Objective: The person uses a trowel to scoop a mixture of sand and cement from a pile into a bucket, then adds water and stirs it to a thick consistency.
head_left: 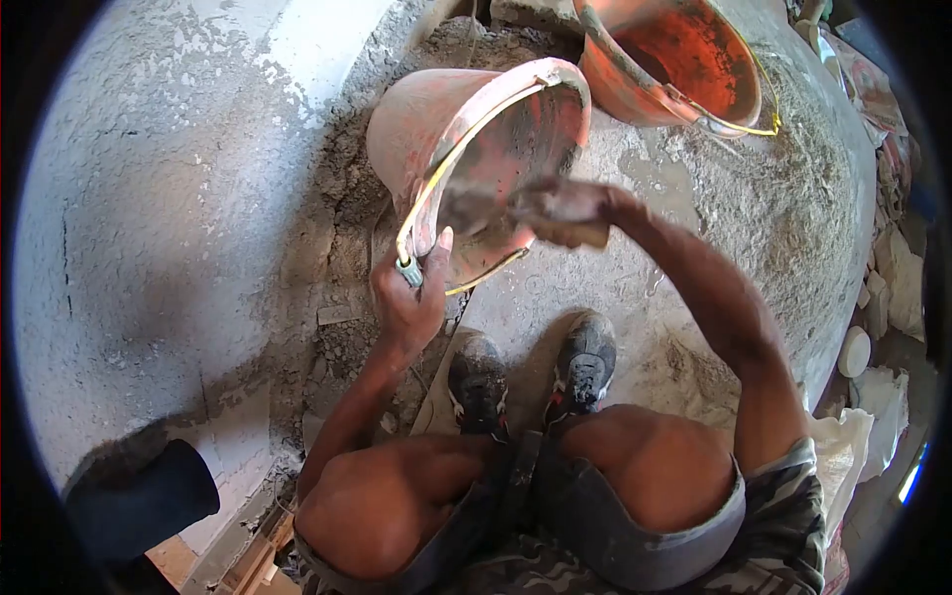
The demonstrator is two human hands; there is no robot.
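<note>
Left fingers [443,242] clasp the bucket rim [543,71]; right fingers [542,202] curl around a blurred tool [473,207].

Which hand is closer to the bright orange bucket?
Right. Your right hand is on the near side of the orange bucket; your left hand is farther off, at the rim of the paler bucket.
</note>
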